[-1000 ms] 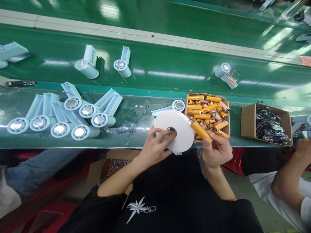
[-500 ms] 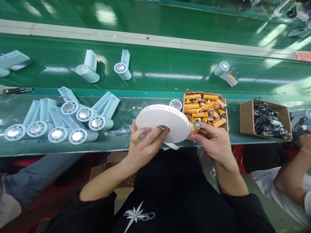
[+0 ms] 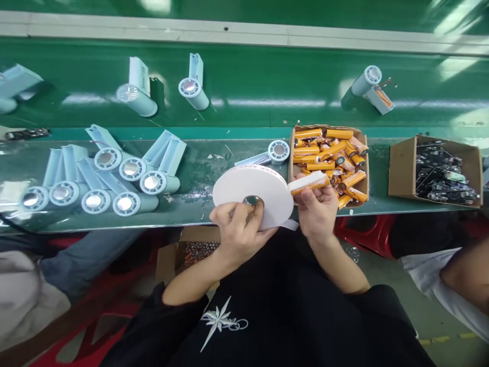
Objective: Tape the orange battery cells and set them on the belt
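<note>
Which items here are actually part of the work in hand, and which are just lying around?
In hand:
- left hand gripping the tape roll
- right hand holding a battery against the roll's edge
- battery box, beside the right hand

Lying about:
- fan housings on the bench
- box of circuit boards
- fans on the belt
- co-worker's arm

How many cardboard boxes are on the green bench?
2. One box of orange cells sits beside the right hand; the other box, holding dark parts, is further right. A third sits below the bench.

White tape roll [image 3: 244, 186] — orange battery [image 3: 311, 184]
</note>
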`<act>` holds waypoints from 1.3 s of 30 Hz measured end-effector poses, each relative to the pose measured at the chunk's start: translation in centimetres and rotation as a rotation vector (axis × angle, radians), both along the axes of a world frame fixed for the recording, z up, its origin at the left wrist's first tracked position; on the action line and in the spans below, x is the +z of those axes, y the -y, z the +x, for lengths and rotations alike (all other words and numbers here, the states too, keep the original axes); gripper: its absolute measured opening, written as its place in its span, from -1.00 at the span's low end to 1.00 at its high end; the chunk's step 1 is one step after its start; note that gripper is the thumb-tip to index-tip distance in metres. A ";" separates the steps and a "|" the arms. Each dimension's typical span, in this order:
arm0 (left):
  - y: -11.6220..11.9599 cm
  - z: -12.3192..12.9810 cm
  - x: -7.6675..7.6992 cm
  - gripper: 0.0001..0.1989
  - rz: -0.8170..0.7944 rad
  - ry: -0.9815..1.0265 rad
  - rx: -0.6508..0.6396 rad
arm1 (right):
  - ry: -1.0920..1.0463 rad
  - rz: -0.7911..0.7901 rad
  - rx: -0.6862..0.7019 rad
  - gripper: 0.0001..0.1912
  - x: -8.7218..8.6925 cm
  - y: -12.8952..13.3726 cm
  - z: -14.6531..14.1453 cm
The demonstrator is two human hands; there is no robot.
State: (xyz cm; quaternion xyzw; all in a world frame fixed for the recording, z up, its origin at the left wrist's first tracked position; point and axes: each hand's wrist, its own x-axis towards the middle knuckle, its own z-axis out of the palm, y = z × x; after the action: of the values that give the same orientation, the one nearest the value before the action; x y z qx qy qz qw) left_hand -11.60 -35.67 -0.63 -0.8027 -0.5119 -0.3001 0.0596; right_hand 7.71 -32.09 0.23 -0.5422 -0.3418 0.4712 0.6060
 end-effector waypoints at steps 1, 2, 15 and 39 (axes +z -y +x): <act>0.1 -0.3 0.0 -0.50 -0.009 -0.007 -0.005 | 0.026 0.005 0.027 -0.48 0.6 -0.2 1.1; 0.2 -0.9 0.0 -0.52 -0.012 -0.014 -0.013 | 0.063 0.034 0.025 -0.54 1.2 -0.4 2.6; -2.5 -9.5 0.5 -0.47 -0.391 -0.096 0.036 | 0.213 0.196 -0.189 -0.51 -0.9 4.1 12.8; -17.6 5.3 6.1 -0.39 -0.877 -0.549 -0.119 | -0.034 0.247 -0.165 -0.58 -1.6 5.1 14.8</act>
State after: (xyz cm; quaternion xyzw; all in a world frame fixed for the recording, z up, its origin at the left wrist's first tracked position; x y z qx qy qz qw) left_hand -6.27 -18.06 5.43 -0.8290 -0.5085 0.1614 -0.1675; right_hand 22.55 -37.24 -1.39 -0.4817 -0.3413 0.3830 0.7105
